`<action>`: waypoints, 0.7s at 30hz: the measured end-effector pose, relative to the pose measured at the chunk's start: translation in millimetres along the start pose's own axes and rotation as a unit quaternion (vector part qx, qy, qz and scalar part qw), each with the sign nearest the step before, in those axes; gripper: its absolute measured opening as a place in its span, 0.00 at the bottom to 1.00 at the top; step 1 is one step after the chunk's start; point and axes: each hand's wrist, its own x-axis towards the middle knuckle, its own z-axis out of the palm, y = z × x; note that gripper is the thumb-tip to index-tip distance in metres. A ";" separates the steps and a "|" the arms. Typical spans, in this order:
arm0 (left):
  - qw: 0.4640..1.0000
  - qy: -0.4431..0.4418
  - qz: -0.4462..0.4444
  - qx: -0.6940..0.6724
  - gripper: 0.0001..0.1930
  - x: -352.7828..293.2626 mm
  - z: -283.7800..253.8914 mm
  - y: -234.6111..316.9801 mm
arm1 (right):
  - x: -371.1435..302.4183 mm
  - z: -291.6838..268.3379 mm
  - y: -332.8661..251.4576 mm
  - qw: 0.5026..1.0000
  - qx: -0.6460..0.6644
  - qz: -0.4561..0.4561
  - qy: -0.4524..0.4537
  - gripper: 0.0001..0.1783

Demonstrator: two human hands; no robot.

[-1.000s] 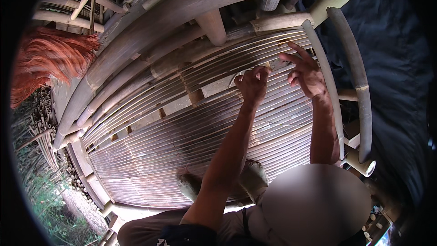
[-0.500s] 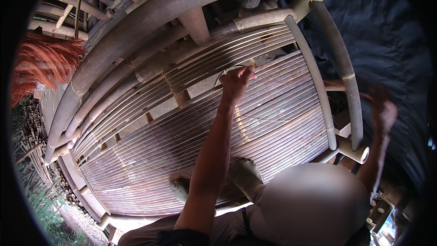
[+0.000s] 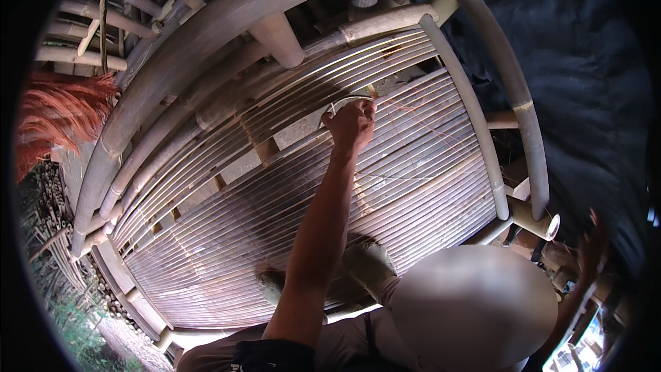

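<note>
Left hand (image 3: 352,126), fingertips pressed together, sits just over the bamboo slats (image 3: 420,148).

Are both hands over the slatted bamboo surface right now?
No, the left hand is over the slats, but the right hand is off to the right, beyond the bamboo side rail.

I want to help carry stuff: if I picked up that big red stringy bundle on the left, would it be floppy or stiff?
The red bundle would probably be floppy, since its thin strands bend in waves. It may feel light for its size, because it looks like fine, loose fibres. Some might slip out or tangle, as wispy ends stick out.
</note>
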 end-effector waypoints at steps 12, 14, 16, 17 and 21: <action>0.994 -0.085 -0.063 0.027 0.23 13.8 -9.1 18.3 | 64.4 287.7 -331.8 0.945 0.192 -0.256 0.061 0.15; 0.994 -0.073 -0.037 0.072 0.23 13.6 -1.7 5.7 | 55.3 297.0 -343.5 0.936 0.177 -0.294 0.079 0.13; 0.989 -0.091 -0.011 0.113 0.25 13.8 1.1 -5.2 | 44.7 296.4 -349.3 0.920 0.176 -0.333 0.103 0.08; 0.986 -0.106 -0.006 0.126 0.25 13.2 -0.8 -2.3 | 40.7 292.4 -344.1 0.920 0.218 -0.318 0.064 0.08; 0.992 -0.115 -0.006 0.043 0.27 11.9 -6.3 2.8 | 18.5 275.0 -311.7 0.882 0.407 -0.209 -0.114 0.07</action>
